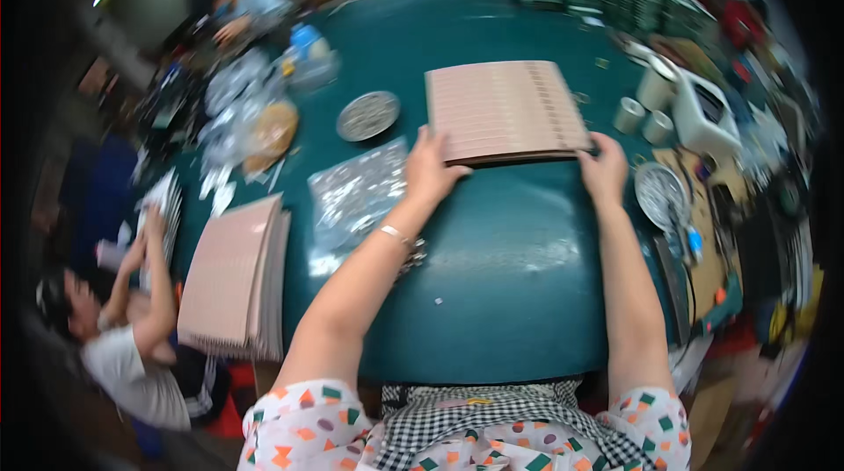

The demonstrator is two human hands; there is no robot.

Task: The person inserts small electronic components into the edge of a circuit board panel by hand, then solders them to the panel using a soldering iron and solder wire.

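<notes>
My left hand (pixel 428 170) and my right hand (pixel 607 170) grip the two near corners of a stack of pinkish-tan sheets (pixel 501 110). Even rows of lines cross its top sheet, and a column of small dark marks runs near its right side. The stack is at or just over the green tabletop (pixel 492 295); I cannot tell whether it touches. Near my left forearm lies a clear plastic bag (pixel 356 194) with small shiny pieces in it. A few loose metal pieces (pixel 413 258) show beside that forearm.
Another stack of similar sheets (pixel 230 273) stands at the left edge. Beyond the bag is a bowl of small grey parts (pixel 368 115). White spools (pixel 655 84), a metal dish (pixel 661 194) and tools line the right. A co-worker (pixel 141 339) handles sheets at left; another person (pixel 251 9) sits far left.
</notes>
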